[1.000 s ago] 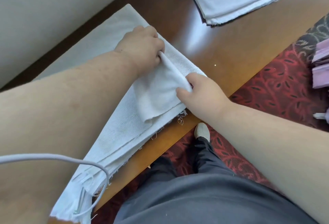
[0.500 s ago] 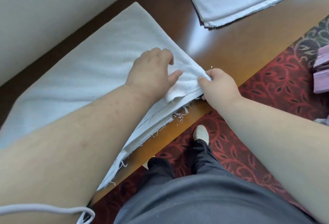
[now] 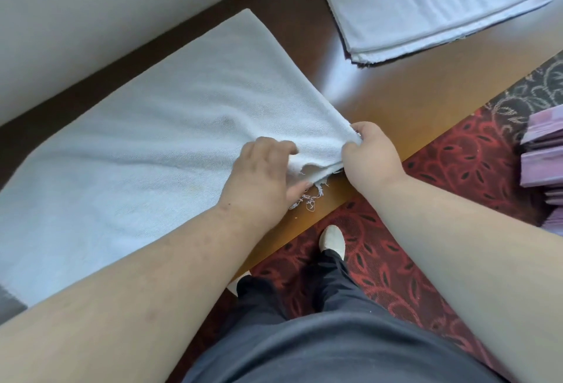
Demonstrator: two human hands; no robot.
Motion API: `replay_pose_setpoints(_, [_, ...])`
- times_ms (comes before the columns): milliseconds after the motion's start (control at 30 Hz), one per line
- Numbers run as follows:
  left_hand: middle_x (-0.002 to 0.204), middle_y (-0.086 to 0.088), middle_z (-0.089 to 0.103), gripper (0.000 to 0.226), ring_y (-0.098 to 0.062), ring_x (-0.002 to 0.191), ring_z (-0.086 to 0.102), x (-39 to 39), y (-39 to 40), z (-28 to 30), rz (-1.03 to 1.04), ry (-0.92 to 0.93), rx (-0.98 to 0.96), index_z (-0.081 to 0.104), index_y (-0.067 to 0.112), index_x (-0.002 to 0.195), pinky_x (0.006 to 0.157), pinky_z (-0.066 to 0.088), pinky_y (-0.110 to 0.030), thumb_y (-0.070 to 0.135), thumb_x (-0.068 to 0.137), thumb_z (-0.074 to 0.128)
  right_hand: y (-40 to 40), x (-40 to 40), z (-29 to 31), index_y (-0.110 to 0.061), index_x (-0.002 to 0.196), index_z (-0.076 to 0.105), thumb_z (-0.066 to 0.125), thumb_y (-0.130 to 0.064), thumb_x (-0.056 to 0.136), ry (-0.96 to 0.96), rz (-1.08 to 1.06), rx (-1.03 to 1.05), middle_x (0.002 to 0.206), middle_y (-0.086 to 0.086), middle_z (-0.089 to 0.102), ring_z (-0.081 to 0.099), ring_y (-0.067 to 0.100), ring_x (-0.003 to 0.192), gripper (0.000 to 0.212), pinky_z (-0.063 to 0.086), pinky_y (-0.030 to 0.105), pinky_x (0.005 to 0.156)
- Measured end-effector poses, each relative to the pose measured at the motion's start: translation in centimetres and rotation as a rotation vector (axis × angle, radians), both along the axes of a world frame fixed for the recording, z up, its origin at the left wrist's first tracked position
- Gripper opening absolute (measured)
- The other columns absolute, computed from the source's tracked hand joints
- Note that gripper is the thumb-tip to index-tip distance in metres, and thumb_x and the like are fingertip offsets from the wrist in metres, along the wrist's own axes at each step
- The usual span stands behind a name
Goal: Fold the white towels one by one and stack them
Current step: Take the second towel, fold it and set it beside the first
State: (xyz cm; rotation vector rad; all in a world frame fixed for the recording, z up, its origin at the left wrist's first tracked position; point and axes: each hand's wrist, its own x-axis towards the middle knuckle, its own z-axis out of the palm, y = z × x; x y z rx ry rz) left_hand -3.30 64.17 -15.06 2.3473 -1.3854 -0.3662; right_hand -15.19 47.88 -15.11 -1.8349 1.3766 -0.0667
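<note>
White towel (image 3: 146, 145) spread flat across wooden table (image 3: 396, 102), left hand (image 3: 262, 175) pinching its frayed near edge, right hand (image 3: 370, 157) clamped on the lifted corner just beside, folded towel stack (image 3: 426, 5) well apart at far right.
</note>
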Motion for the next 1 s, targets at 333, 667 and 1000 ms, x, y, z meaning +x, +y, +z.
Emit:
replay_pose_setpoints(333, [0.079, 0.005, 0.051, 0.029, -0.026, 0.085, 0.048, -0.1, 0.7, -0.7, 0.154, 0.066, 0.092, 0.052, 0.018, 0.118, 0.073, 0.035, -0.034, 0.023, 0.091, 0.062, -0.8, 2.9, -0.1, -0.028, 0.122, 0.047, 0.063, -0.033, 0.090, 0.175, 0.253, -0.242, 0.085, -0.006, 0.055, 0.055, 0.026, 0.091, 0.037, 0.039, 0.037, 0.079])
replay_pose_setpoints(667, [0.109, -0.005, 0.056, 0.041, -0.030, 0.093, 0.059, -0.4, 5.1, -0.5, -0.098, -0.065, 0.247, 0.051, 0.023, 0.129, 0.071, 0.045, -0.039, 0.027, 0.089, 0.058, -1.4, 1.7, 0.2, -0.022, 0.128, 0.050, 0.048, -0.017, 0.098, -0.011, 0.087, -0.170, 0.112, -0.004, 0.057, 0.051, 0.016, 0.092, 0.030, 0.037, 0.027, 0.079])
replay_pose_setpoints(1000, [0.119, -0.005, 0.057, 0.043, -0.031, 0.109, 0.049, 0.7, 6.7, -0.3, 0.040, 0.080, 0.095, 0.060, 0.022, 0.124, 0.093, 0.041, -0.041, 0.005, 0.085, 0.053, 2.3, 4.1, 2.6, -0.029, 0.144, 0.040, 0.053, -0.005, 0.078, 0.186, 0.532, -0.562, 0.154, 0.004, 0.033, 0.025, 0.027, 0.140, 0.071, 0.021, 0.041, 0.111])
